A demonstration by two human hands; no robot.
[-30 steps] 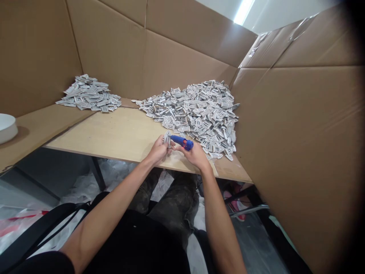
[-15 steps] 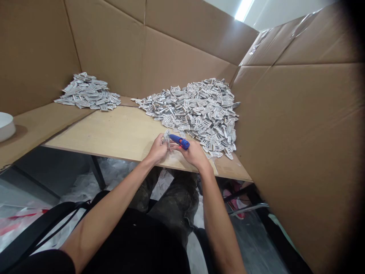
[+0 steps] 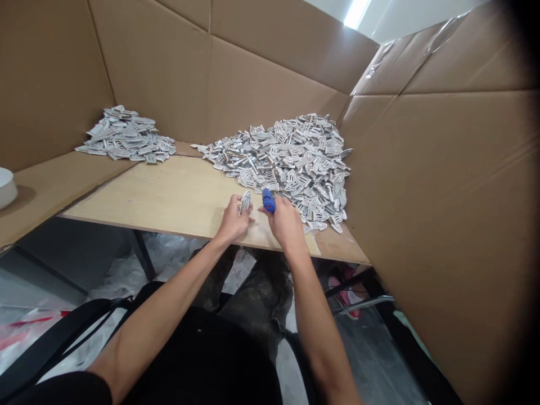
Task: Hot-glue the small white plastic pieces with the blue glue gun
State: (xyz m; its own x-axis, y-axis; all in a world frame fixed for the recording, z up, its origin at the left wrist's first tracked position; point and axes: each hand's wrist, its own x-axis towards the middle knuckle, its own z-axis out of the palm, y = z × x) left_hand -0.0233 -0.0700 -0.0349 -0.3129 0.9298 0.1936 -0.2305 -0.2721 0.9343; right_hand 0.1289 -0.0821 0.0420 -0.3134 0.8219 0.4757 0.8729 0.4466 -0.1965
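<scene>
My left hand (image 3: 235, 220) pinches a small pale grey slotted piece (image 3: 245, 201), which stands up above the fingers over the table's front part. Just to its right, my right hand (image 3: 285, 220) is closed round a blue tool (image 3: 268, 200), whose far end points away from me. The tool and the held piece are apart. Behind the right hand spreads a large pile of similar slotted pieces (image 3: 295, 154). A smaller pile (image 3: 126, 135) lies at the back left.
Tall cardboard walls (image 3: 160, 73) stand behind and beside the wooden table (image 3: 169, 194). A white round container (image 3: 6, 187) sits at the far left. Below the table are clear plastic bags and, at the right, a pink shoe (image 3: 353, 306).
The blue tool has come away from the piece and turned to point forward. My right hand has turned with it. My left hand still holds the piece, now more upright.
</scene>
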